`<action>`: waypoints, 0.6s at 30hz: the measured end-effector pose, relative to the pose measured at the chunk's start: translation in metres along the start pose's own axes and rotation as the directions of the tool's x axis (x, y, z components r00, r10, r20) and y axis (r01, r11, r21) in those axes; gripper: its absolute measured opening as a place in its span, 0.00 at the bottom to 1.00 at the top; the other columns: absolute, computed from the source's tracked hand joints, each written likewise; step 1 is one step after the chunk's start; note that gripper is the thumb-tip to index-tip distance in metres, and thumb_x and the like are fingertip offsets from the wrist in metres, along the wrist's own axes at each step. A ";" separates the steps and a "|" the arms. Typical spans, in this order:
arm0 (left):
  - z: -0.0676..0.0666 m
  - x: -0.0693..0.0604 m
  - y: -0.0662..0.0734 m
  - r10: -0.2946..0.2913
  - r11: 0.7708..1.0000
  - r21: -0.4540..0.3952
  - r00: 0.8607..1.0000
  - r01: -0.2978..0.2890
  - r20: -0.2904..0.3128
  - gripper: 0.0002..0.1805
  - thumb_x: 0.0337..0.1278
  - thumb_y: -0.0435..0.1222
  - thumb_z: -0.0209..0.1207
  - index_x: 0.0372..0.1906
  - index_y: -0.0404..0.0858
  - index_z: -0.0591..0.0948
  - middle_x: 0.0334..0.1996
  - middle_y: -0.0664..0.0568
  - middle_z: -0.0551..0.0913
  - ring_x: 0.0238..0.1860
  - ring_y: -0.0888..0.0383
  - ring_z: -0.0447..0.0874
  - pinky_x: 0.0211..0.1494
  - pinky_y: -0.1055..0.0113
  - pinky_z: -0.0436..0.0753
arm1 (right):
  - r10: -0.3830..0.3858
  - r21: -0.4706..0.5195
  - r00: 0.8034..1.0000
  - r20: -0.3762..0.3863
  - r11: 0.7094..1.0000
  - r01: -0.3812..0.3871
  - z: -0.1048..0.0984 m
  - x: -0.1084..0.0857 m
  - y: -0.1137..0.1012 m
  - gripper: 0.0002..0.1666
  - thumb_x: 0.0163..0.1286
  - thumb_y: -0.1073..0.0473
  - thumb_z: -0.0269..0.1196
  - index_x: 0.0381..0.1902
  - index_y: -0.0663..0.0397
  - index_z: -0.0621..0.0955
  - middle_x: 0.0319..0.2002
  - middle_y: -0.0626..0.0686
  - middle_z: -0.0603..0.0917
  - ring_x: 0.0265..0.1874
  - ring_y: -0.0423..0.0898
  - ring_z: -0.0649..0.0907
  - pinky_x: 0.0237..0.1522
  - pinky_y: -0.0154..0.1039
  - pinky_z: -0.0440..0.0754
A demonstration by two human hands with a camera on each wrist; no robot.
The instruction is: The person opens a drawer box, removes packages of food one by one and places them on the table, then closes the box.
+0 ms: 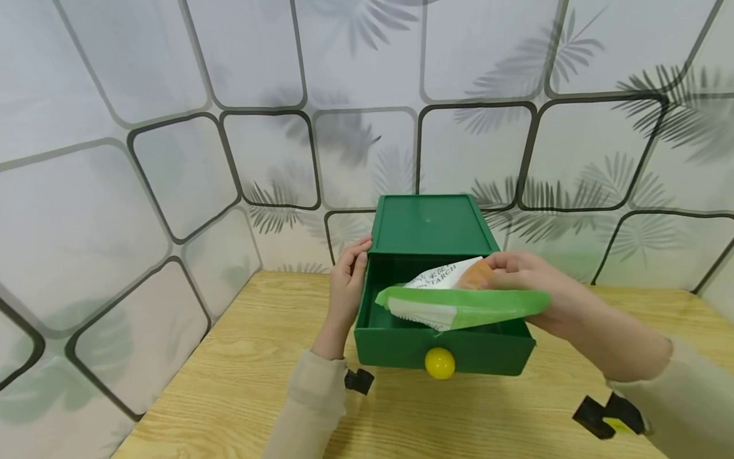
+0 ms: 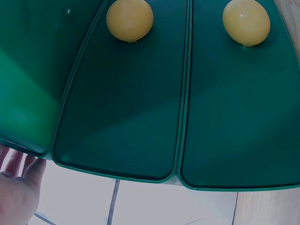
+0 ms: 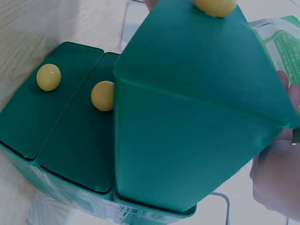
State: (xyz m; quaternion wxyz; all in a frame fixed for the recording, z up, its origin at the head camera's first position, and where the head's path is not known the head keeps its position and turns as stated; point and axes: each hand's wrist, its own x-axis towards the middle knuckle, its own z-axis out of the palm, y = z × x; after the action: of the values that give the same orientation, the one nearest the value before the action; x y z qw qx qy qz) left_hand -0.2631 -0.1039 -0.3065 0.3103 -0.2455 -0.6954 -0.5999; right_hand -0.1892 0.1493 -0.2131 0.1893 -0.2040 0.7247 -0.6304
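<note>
A green plastic drawer cabinet point(image 1: 427, 223) stands on the table with its top drawer point(image 1: 395, 347) pulled out. A yellow round knob point(image 1: 439, 363) sits on the drawer front. My left hand point(image 1: 346, 287) rests against the cabinet's left side, its fingers near the top edge. My right hand point(image 1: 533, 287) grips a green and white packet point(image 1: 493, 305) printed with "TARCH", over the open drawer. An orange patch shows on the packet beside my fingertips. The drawer's floor is partly hidden by the packet. In the right wrist view, the packet point(image 3: 285, 51) shows beyond the drawer.
Two lower drawers with yellow knobs point(image 2: 130, 19) are closed. The wood-grain table point(image 1: 229, 376) extends around the cabinet. Behind it rises a wall covering point(image 1: 367, 153) with leaf and rounded-square patterns. Black camera mounts point(image 1: 359, 381) are on both wrists.
</note>
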 end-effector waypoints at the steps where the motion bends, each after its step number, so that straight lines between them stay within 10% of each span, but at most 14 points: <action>1: 0.000 0.000 0.000 0.002 1.000 -0.001 1.000 -0.002 0.000 0.15 0.65 0.30 0.43 0.50 0.26 0.73 0.54 0.41 0.71 0.57 0.53 0.66 0.56 0.62 0.68 | -0.009 0.011 1.000 0.014 1.000 0.009 -0.001 -0.001 0.000 0.07 0.65 0.68 0.45 0.39 0.69 0.64 0.23 0.52 0.76 0.18 0.39 0.77 0.22 0.32 0.77; 18: 0.000 -0.002 0.025 -0.010 1.000 0.004 1.000 0.010 0.005 0.14 0.63 0.25 0.42 0.49 0.21 0.72 0.53 0.35 0.70 0.57 0.46 0.65 0.56 0.58 0.68 | -0.224 0.204 0.957 0.186 0.961 0.185 -0.023 -0.018 -0.008 0.13 0.70 0.70 0.40 0.44 0.65 0.72 0.37 0.57 0.79 0.26 0.40 0.81 0.28 0.33 0.79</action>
State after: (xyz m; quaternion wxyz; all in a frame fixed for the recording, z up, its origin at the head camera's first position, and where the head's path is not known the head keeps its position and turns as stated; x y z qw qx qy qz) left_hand -0.2444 -0.0998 -0.2907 0.3061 -0.2428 -0.6986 -0.5994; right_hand -0.1857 0.1769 -0.2017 0.2153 -0.3243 0.6145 -0.6862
